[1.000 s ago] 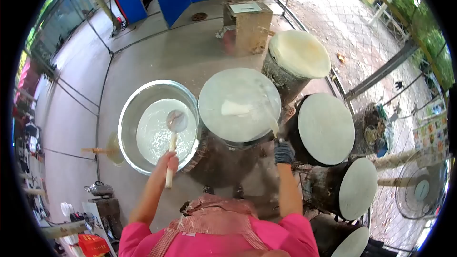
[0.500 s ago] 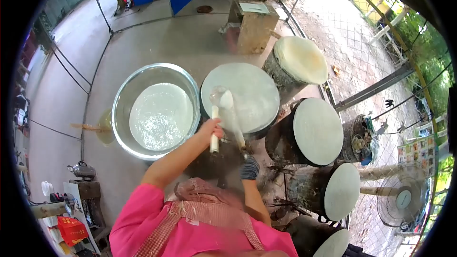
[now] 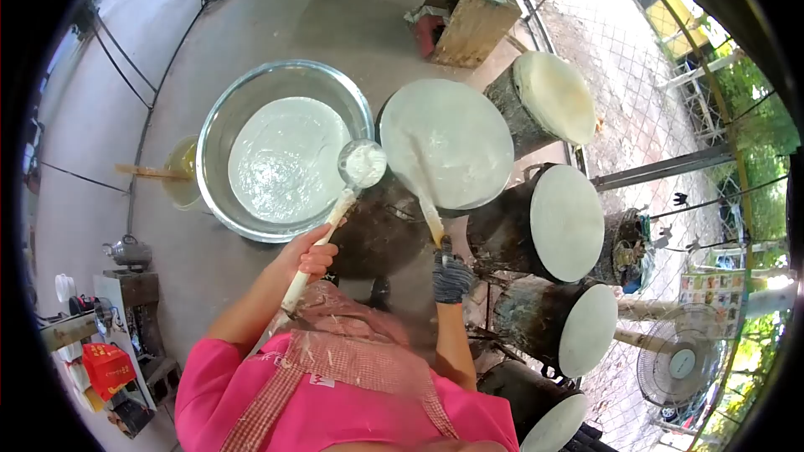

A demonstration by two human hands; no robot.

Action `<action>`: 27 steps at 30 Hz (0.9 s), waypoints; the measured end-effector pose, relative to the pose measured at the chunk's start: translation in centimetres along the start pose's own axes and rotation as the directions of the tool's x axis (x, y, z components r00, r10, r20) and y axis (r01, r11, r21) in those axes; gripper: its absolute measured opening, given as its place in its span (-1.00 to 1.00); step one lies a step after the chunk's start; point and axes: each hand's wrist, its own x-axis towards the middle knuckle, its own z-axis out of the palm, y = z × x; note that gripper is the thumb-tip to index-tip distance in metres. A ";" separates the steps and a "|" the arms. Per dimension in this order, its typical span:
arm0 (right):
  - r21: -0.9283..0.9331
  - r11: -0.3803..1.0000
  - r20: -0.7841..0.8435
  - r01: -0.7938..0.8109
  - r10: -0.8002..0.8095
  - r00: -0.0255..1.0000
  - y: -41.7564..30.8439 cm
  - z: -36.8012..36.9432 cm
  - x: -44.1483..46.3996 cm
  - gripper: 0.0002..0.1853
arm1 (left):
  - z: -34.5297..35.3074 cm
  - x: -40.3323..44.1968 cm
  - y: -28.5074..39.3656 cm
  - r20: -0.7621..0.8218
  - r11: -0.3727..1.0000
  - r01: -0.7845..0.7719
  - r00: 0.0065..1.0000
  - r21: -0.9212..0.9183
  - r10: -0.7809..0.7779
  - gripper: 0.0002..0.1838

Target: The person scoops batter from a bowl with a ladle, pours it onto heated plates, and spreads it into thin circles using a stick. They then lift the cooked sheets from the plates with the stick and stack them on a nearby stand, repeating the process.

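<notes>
Daylight bleaches the ground (image 3: pixel 615 117) at right, and the white liquid (image 3: pixel 285 174) glints. Fisheye distortion bends the edges into black corners.

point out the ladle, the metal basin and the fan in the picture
ladle (image 3: pixel 337 213): head view, on the pale handle just below its bowl
metal basin (image 3: pixel 215 151): head view, on the bare inner wall at its left side
fan (image 3: pixel 682 363): head view, on the hub at its centre

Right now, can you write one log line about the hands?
left hand: holding ladle near metal basin | gloved right hand: holding spatula over round griddle
</notes>
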 end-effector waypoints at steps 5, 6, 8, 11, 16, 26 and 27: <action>0.095 0.869 0.425 -0.485 0.405 0.809 1.3 5.8 -1.4 -0.58 | -2.7 -3.5 1.2 -0.114 0.996 0.026 0.993 0.082 -0.017 -0.76; 0.185 0.795 0.424 -0.578 0.467 0.776 2.0 4.3 -1.6 -0.63 | -3.0 -4.1 1.3 -0.165 0.995 0.026 0.986 0.094 -0.010 -0.77; 0.347 0.790 0.290 -0.506 0.422 0.859 2.3 9.4 -5.3 -0.64 | -4.2 -5.1 1.8 -0.255 0.986 0.065 0.967 0.156 -0.024 -0.70; 0.201 0.913 0.098 -0.355 0.342 0.934 -0.3 7.6 -8.6 -0.65 | -5.3 -5.0 2.7 -0.425 0.967 0.222 0.892 0.126 -0.150 -0.49; 0.131 0.902 0.290 -0.411 0.362 0.886 -0.8 0.8 -13.9 -0.60 | -6.3 -3.7 1.9 -0.586 0.896 0.418 0.768 0.153 -0.258 -0.49; 0.597 -0.007 0.560 -0.802 0.719 0.411 10.8 3.4 -26.2 -0.53 | -7.1 9.2 -5.9 -0.530 0.597 0.803 0.502 -0.009 -0.683 -0.49; 0.571 -0.036 0.588 -0.820 0.715 0.378 11.7 4.8 -28.4 -0.52 | -7.0 11.1 -6.9 -0.576 0.582 0.813 0.482 0.012 -0.661 -0.50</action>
